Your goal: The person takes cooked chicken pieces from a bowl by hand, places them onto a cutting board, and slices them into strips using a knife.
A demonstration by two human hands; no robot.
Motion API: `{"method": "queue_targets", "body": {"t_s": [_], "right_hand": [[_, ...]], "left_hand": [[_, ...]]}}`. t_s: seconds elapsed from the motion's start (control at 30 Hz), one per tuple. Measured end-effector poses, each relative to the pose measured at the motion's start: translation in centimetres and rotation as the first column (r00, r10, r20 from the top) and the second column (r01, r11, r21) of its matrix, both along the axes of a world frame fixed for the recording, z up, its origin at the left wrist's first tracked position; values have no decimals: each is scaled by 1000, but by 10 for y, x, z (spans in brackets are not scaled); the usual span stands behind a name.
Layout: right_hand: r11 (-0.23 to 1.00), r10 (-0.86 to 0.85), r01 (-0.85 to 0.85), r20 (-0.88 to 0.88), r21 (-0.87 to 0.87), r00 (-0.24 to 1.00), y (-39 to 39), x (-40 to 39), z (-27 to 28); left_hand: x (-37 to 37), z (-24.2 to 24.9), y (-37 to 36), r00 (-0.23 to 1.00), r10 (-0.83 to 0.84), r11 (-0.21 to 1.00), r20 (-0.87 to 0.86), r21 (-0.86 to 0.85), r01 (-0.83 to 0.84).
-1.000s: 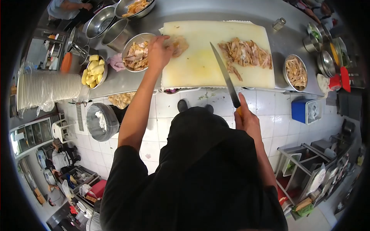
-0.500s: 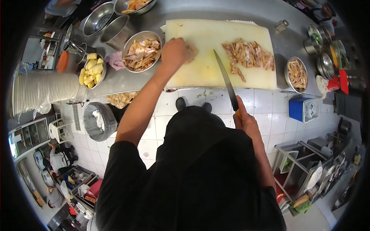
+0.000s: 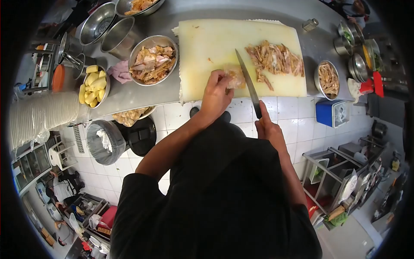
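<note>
My left hand (image 3: 217,98) is closed on a pale piece of meat (image 3: 235,77), over the near middle of the white cutting board (image 3: 198,45). In my right hand (image 3: 271,129) is the handle of a long knife (image 3: 247,80). Its blade points away from me across the board, just right of the meat piece. Beyond the blade, on the board's right half, lies a heap of sliced meat strips (image 3: 278,59). Left of the board stands a metal bowl of larger meat pieces (image 3: 152,62).
At the right, a metal bowl (image 3: 317,77) holds cut strips. A shaker (image 3: 309,24) stands behind it. Peeled potatoes (image 3: 92,86), a pink cloth (image 3: 120,71) and stacked containers (image 3: 47,105) are on the left. A lined bin (image 3: 105,142) and a blue cooler (image 3: 325,113) stand below the counter.
My left hand has moved right and toward me, from the board's left edge to beside the blade, bringing the meat piece along. The knife stays in my right hand, little moved.
</note>
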State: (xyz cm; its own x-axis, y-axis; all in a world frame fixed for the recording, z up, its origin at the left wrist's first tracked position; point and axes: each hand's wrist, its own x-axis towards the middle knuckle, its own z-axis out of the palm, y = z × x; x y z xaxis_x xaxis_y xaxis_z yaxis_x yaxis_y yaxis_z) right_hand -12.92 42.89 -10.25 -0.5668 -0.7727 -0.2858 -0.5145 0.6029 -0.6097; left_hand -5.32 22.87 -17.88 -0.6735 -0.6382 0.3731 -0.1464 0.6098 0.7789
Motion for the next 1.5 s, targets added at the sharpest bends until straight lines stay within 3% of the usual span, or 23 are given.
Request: {"method": "queue_targets", "body": {"t_s": [0.13, 0.33, 0.43, 0.73, 0.93, 1.03, 1.13, 1.23, 1.33, 1.4, 1.43, 1.5], "right_hand": [[1000, -18, 18, -23, -7, 1000, -9, 0, 14], [1000, -9, 9, -16, 11, 1000, -5, 2, 21], [999, 6, -4, -53, 36, 999, -7, 1, 13], [986, 87, -66, -129, 155, 988, -43, -8, 7], [992, 115, -102, -178, 79, 977, -85, -36, -18], [980, 129, -156, -208, -119, 969, -107, -57, -32], [992, 117, -121, -153, -19, 981, -115, -70, -19], [990, 129, -120, -119, 80, 984, -112, -74, -5], [988, 118, -106, -102, 110, 988, -109, -69, 6], [988, 110, -99, -92, 120, 990, -104, -62, 11], [991, 117, -110, -102, 77, 988, -101, -62, 9], [991, 131, -133, -119, -9, 984, -93, -62, 0]], "left_hand": [[-11, -2, -5, 999, 29, 996, 29, 87, -32], [-28, 11, -36, 996, -84, 970, -28, -232, 75], [-38, 3, -43, 992, -103, 975, 76, -191, 116], [-30, -10, -42, 988, -149, 972, -36, -191, 140], [-31, -11, -41, 989, -136, 967, -56, -223, 121], [-30, -11, -42, 986, -143, 971, -87, -206, 123], [-33, -11, -48, 987, -147, 972, -68, -197, 131], [-35, -10, -59, 995, -94, 995, -16, -22, 94], [-38, -5, -81, 993, 99, 992, -66, -75, -104], [-36, -2, -89, 989, 133, 986, -65, -89, -138], [-34, 0, -91, 986, 152, 983, -64, -96, -157], [-30, 5, -91, 988, 146, 988, -46, 63, -143]]}}
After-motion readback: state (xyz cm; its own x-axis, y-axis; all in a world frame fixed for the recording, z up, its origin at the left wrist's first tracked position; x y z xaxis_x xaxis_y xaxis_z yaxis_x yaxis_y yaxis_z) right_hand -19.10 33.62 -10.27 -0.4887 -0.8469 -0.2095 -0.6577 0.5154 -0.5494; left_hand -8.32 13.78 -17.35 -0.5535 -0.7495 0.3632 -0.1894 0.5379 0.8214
